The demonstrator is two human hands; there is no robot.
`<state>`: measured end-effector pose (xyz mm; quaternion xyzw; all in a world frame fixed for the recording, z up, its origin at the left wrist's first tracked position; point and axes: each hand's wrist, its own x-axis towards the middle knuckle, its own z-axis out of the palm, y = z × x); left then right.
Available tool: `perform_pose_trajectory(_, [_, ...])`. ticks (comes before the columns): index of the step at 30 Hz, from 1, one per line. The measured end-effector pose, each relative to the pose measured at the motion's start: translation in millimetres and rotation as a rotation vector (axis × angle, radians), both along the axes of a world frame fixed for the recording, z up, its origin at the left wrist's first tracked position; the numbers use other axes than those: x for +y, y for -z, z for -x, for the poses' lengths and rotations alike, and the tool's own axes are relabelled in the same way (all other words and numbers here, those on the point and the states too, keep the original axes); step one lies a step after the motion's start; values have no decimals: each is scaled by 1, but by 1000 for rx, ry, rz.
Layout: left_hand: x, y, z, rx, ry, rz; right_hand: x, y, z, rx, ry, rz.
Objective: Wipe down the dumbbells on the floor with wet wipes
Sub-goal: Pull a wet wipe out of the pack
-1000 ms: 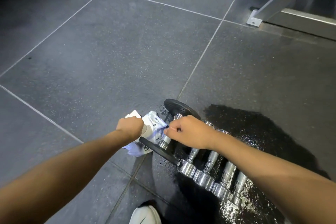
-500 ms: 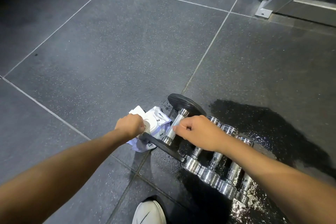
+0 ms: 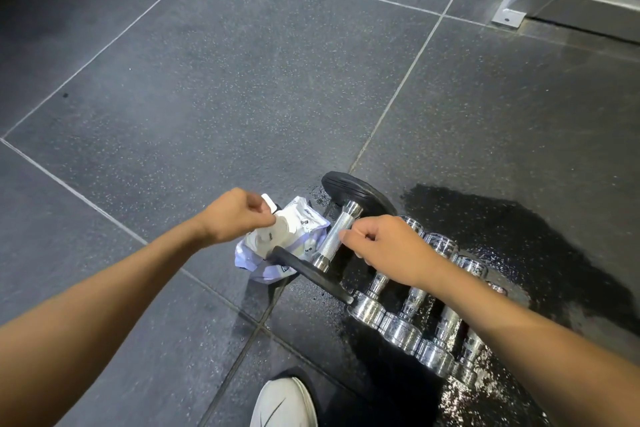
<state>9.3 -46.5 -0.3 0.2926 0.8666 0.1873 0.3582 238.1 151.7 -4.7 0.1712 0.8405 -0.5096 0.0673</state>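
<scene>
**Hands at the wipes pack and black dumbbell**

The left hand (image 3: 232, 215), fingers curled, pinches the white lid (image 3: 268, 200) of the wipes pack (image 3: 298, 229). The pack lies on the floor (image 3: 207, 80), partly behind the black dumbbell (image 3: 337, 236), and its print is too small to read. A white shoe (image 3: 284, 402) shows below. The right hand (image 3: 384, 246) is fisted at the knurled handle; whether it holds anything I cannot tell. Chrome dumbbells (image 3: 401, 326) line up in a wet patch (image 3: 536, 236).

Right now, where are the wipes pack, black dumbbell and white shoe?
wipes pack (image 3: 304, 218): head view, its printed wrapper.
black dumbbell (image 3: 337, 236): head view, its knurled handle.
white shoe (image 3: 284, 400): head view, its toe.
</scene>
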Motion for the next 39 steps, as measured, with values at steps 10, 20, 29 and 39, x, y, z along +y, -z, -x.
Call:
perform_pose_trajectory(10, [19, -64, -31, -77, 22, -262, -4, -13, 13, 37, 61, 12])
perform_pose_trajectory(20, [23, -92, -18, 70, -197, -394, -7, -21, 14, 81, 136, 31])
perform_pose_trajectory(29, [45, -92, -44, -414, -369, -548, -9, -33, 26, 174, 243, 449])
perform_pose_trajectory(39, [50, -68, -59, -434, -571, -535, -7, -21, 16, 127, 387, 291])
